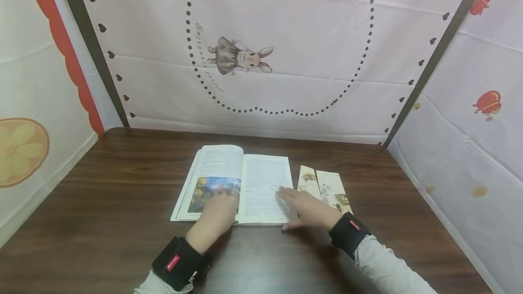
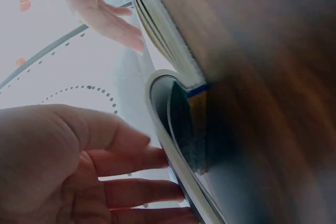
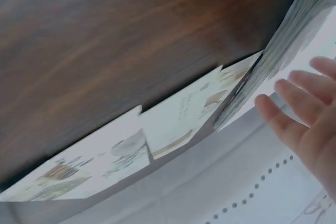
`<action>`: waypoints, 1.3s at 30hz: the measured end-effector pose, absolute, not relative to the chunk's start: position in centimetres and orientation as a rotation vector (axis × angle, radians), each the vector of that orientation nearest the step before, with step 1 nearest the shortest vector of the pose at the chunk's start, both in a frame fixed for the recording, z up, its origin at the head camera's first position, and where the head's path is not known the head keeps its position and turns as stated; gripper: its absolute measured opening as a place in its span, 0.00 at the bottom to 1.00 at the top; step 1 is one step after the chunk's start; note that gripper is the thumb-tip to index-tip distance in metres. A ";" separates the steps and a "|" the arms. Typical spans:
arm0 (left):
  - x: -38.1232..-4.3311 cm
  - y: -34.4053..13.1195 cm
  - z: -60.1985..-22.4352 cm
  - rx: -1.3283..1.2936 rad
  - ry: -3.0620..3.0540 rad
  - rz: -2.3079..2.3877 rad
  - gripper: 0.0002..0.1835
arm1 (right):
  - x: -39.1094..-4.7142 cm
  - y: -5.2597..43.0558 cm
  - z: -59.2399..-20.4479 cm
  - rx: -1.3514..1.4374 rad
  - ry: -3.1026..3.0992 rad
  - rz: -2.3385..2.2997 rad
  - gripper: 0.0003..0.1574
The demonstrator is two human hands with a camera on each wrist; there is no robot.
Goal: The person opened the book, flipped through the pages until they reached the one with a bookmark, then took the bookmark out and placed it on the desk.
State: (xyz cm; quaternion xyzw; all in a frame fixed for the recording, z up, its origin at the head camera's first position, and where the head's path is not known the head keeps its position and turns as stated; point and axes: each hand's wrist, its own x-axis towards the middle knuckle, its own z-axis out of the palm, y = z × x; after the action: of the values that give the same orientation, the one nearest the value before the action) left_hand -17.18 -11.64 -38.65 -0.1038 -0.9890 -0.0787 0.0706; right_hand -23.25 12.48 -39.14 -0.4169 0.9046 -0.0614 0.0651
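An open book (image 1: 264, 180) lies on the table, its left page carrying a colour picture (image 1: 202, 194) below lines of text. My left hand (image 1: 218, 212) rests on that page, fingers over the picture. In the left wrist view, the fingertips (image 2: 152, 156) lie against the page, which arches up from the spine. At the right page's outer edge is my right hand (image 1: 308, 207), fingers extended and thumb apart. The right wrist view has these fingers (image 3: 299, 100) spread beside the book's page edges (image 3: 262, 77), gripping nothing.
Right of the book lie two pale illustrated cards, a narrow card (image 1: 309, 179) and a wider card (image 1: 332, 186), partly behind my right hand. Printed cloth walls (image 1: 310, 57) rise at the back and both sides of the brown wooden table (image 1: 122, 185).
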 end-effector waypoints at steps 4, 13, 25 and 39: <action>-17.2 -11.9 -38.8 -0.325 -2.982 -0.326 0.21 | -23.5 12.4 -39.1 -1.176 2.704 -0.161 0.54; -17.2 -12.0 -39.2 -0.293 -3.064 -0.402 0.33 | -24.5 12.8 -38.5 -1.112 2.604 -0.237 0.48; -17.2 -11.9 -39.1 -0.270 -3.090 -0.418 0.35 | -23.6 11.4 -36.9 -1.664 2.825 0.016 0.10; -17.3 -12.1 -38.5 -0.273 -3.106 -0.426 0.40 | -23.6 10.9 -35.4 -1.393 2.788 -0.379 0.06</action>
State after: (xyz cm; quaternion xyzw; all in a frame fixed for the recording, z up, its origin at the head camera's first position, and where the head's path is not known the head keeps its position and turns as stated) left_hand -17.28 -12.07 -38.46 -0.0868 -0.9870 -0.1355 -0.0025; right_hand -23.56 10.91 -35.40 -0.4438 0.8880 -0.1208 0.0010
